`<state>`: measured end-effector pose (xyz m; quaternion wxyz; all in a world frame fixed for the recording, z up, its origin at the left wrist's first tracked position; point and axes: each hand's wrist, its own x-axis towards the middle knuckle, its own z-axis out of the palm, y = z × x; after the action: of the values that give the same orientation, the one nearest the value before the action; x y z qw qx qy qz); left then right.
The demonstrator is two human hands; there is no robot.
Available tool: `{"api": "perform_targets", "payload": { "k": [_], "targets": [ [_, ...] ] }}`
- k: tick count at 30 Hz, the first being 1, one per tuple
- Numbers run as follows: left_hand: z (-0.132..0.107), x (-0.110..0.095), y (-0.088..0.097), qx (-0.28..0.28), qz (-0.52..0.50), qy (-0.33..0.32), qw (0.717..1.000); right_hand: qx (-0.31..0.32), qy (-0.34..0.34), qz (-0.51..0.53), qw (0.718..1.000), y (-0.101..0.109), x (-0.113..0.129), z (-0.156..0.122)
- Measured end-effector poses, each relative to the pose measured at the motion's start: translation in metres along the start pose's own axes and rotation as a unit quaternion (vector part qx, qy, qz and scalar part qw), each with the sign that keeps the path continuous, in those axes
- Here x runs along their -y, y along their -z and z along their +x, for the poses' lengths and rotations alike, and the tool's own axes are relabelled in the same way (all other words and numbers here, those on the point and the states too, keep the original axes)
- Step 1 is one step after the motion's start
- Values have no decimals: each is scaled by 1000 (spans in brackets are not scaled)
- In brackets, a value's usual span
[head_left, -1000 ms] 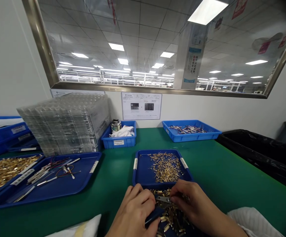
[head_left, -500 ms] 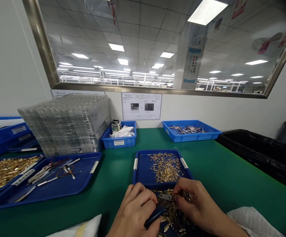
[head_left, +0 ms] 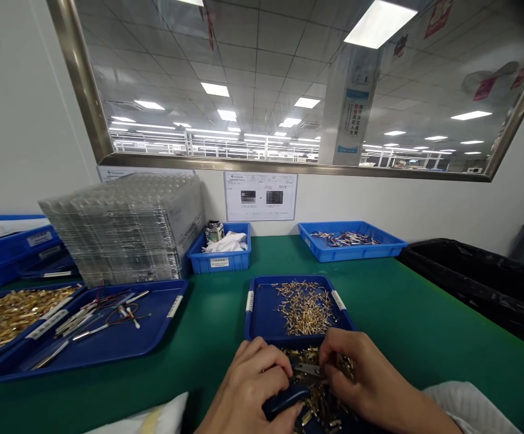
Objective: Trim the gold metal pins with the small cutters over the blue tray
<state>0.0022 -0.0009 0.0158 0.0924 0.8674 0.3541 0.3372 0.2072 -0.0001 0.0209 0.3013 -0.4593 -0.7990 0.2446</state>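
My left hand [head_left: 249, 389] is closed around a small cutting tool with dark blue handles [head_left: 284, 399], whose metal jaws [head_left: 306, 369] point right. My right hand [head_left: 362, 378] is pinched at those jaws over a heap of small gold metal pins [head_left: 322, 402] in a near blue tray. What the right fingers pinch is too small to make out. Just beyond my hands lies a second blue tray [head_left: 258, 312] holding a spread of gold pins [head_left: 304, 306].
A blue tray [head_left: 108, 342] with wires and probes lies left, beside a tray of gold parts [head_left: 3, 316]. Behind it stands a stack of clear blister trays [head_left: 126, 226]. A small blue bin [head_left: 220, 252], a far blue tray [head_left: 352, 241] and a black-lined bin [head_left: 479, 277] line the back and right.
My hands have shifted slightly right and down over the pin heap. The right fingers have closed in on the tool's jaws. The view has dropped a little.
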Motion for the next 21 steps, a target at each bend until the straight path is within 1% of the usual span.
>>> {"api": "perform_targets", "payload": {
  "k": [3,6,8,9,10,13,16,17,19,21],
  "targets": [
    [-1,1,1,14,42,-27,999,12,52,-82,995,1,1,-1],
    [-3,7,-3,12,74,-73,995,14,73,-139,987,-2,1,1],
    [-5,14,-8,-16,72,-127,989,11,79,-162,984,-4,0,2],
    [-6,18,-11,-19,72,-141,987,10,82,-167,982,-4,0,2],
    [-7,21,-14,-25,71,-142,987,9,85,-167,982,-4,0,2],
    [-8,23,-18,-38,62,-128,989,12,81,-137,987,-2,-1,-1],
    [-6,14,-13,-30,44,-96,994,34,68,-95,993,2,-3,-2],
    [-5,10,-10,-23,36,-80,996,30,62,-87,994,4,-4,-1],
    [-3,3,-4,1,32,-27,999,-17,49,-82,995,8,-9,2],
    [-1,-1,0,6,26,4,1000,-93,30,-92,991,17,-17,4]
  ]
}}
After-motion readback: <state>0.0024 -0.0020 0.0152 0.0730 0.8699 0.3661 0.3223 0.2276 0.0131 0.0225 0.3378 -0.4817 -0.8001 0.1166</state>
